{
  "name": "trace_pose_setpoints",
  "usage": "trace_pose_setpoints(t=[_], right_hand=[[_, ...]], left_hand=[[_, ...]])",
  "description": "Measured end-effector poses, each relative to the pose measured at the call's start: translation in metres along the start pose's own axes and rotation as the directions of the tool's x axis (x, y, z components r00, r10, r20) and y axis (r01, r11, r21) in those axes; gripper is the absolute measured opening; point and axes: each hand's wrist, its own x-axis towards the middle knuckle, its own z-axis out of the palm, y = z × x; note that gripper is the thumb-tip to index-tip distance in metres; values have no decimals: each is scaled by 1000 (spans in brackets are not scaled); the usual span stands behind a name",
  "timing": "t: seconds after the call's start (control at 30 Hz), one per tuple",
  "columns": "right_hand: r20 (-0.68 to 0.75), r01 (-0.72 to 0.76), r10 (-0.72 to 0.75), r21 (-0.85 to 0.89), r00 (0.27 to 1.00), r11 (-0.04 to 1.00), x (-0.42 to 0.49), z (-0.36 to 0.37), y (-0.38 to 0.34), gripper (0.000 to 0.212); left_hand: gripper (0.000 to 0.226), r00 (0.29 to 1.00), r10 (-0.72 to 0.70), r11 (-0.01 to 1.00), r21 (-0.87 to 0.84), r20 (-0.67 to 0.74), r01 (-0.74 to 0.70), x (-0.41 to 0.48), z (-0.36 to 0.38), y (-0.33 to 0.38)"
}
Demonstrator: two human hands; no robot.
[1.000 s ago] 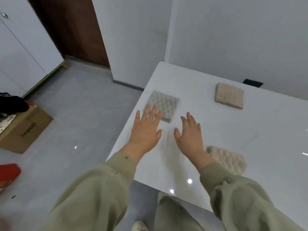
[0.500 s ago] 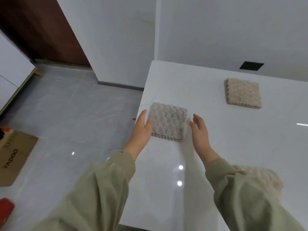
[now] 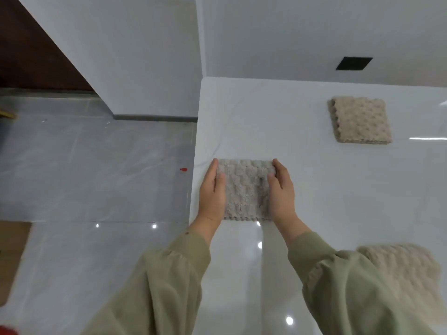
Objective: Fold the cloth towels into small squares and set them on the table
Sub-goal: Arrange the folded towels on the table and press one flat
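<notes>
A grey folded towel [image 3: 245, 189] lies on the white table [image 3: 314, 180] close to its left edge. My left hand [image 3: 212, 192] lies against the towel's left side with straight fingers, its thumb resting on top. On the opposite side my right hand [image 3: 281, 192] mirrors it, fingers straight along the edge and thumb on the towel. A beige folded towel [image 3: 360, 120] sits at the far right of the table. Another beige towel [image 3: 399, 267] lies near my right sleeve, partly hidden by it.
The table's left edge [image 3: 194, 180] drops to a glossy grey floor. A white wall runs behind the table, with a black square [image 3: 353, 63] on it. A cardboard box [image 3: 11, 257] stands on the floor at the far left.
The view has swung over the table. Both hands moved forward from the bare tabletop and closed in on the grey towel's two sides, and now touch it.
</notes>
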Motion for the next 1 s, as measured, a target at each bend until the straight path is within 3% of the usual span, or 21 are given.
trace_pose_setpoints(t=[0.23,0.43,0.57,0.7,0.77,0.87,0.93,1.0], right_hand=[[42,18,-17,-20,999,1000,-1,8,2,48],[-30,-22,23,26,999,999,-6,0,5,48],[17,-11,11,-11,1000,1000,-12,6,3,49],[-74,-20,14,-73,997,997,-15,2,-1,48],[-109,-14,-2,-144,994,990,-21,-1,-3,50],[-104,41,-86,-373,991,927,-31,6,-10,55],[-111,68,-151,-537,982,841,-35,21,-17,57],[-125,51,-173,-651,977,757,-42,43,-24,60]], left_hand=[[48,999,52,994,91,12,-53,-1,2,-5],[48,999,28,998,63,-16,-27,-3,-6,-4],[51,996,33,982,180,83,-48,-6,-9,-4],[55,982,101,935,321,160,-149,-4,-23,2],[57,958,150,824,505,243,-257,0,-35,8],[61,888,195,434,776,416,-458,10,-54,22],[63,822,211,157,812,529,-562,19,-68,35],[65,755,179,-31,770,632,-637,29,-83,47]])
